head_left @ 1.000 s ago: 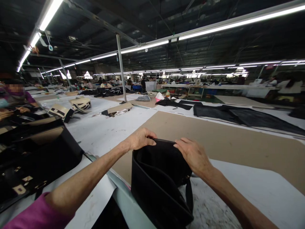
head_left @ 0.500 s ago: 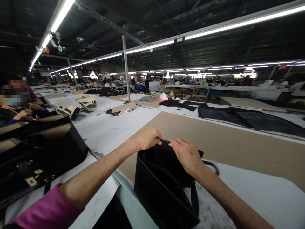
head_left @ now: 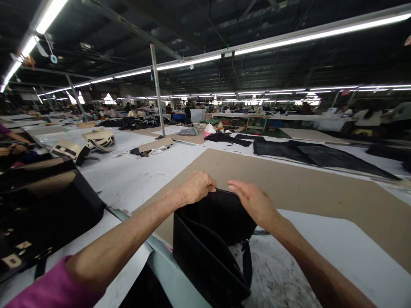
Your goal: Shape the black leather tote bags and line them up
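A black bag [head_left: 208,256] stands in front of me on the table's near edge, its mouth facing up and its dark inside showing. My left hand [head_left: 197,188] pinches the bag's far rim between thumb and fingers. Just to the right, my right hand [head_left: 253,201] hovers at the same rim with its fingers stretched out and slightly blurred, gripping nothing. Whether its palm touches the bag is hidden. A black strap [head_left: 247,263] with a small metal fitting hangs at the bag's right side.
Black handbags with gold fittings [head_left: 41,205] stand at my left. A brown sheet [head_left: 272,179] covers part of the white table, with black panels [head_left: 308,154] beyond. Cream and black bag pieces [head_left: 70,149] lie further left, near a co-worker's arm [head_left: 16,134].
My right hand has let go of the rim and straightened its fingers. The left hand keeps its pinch. The view has turned slightly right.
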The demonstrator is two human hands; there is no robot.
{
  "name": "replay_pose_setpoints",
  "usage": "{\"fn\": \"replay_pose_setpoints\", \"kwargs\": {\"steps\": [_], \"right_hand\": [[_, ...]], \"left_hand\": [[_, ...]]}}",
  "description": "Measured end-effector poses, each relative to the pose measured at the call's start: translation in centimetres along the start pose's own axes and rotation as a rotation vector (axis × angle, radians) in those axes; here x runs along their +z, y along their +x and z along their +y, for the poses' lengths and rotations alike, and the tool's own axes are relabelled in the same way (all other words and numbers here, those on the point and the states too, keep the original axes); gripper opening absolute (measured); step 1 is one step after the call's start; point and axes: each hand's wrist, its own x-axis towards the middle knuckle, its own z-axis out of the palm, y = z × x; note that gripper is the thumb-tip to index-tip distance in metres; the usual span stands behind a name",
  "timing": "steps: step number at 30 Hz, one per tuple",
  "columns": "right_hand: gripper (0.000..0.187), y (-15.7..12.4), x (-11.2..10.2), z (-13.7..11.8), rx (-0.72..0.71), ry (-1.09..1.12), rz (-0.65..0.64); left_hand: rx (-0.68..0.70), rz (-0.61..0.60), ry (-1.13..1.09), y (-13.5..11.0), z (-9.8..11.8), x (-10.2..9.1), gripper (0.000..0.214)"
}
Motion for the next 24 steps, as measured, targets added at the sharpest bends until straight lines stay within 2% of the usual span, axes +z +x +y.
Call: {"fn": "replay_pose_setpoints", "kwargs": {"steps": [3,7,10,16,21,24], "right_hand": [[0.036,-2.5,-1.4,3.0,0.226,0.192,0.084],[0.047,-5.6,-0.7,4.8,0.317,0.276,-0.019],[0.055,-6.4,0.6,4.1,0.322,0.224,-0.028],[0.040,-5.3,1.5,3.0,0.210,0.072,0.048],[0.042,-5.3,1.8,2.2,0.164,-0.118,0.095],[0.033,-5.2,2.0,1.6,0.174,-0.237,0.135]], "left_hand": [[-0.014,-0.001,0.017,-0.3,0.4,-0.2,0.021],[-0.033,-0.014,0.045,-0.2,0.7,-0.4,0.020],[-0.045,-0.043,0.082,-0.1,0.9,-0.6,0.021],[-0.050,-0.115,0.175,-0.1,2.5,-1.2,0.021],[-0.012,-0.136,0.203,0.6,4.8,0.0,0.043],[-0.004,-0.153,0.287,1.4,5.7,1.1,0.027]]}}
